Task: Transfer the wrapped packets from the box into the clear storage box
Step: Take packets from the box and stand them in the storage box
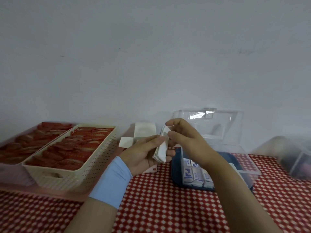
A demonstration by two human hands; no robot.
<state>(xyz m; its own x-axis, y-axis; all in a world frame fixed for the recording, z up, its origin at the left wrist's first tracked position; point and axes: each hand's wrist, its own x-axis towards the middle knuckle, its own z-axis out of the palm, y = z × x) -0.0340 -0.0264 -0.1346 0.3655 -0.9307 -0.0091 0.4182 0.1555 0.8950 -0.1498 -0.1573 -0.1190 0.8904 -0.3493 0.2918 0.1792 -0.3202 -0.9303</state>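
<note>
The left hand (143, 153) grips a small stack of white wrapped packets (161, 151) just left of the open clear plastic storage box (218, 125). The right hand (186, 140) pinches its upper edge. Light, thin, likely slippery, so pinch across the flat faces, firmly.

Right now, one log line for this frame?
left hand: holds stack of white wrapped packets | right hand: pinches top packet | clear plastic storage box: lid open

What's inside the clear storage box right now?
Rows of blue-and-white wrapped packets stand in the clear storage box; the right forearm covers part of its inside.
</note>
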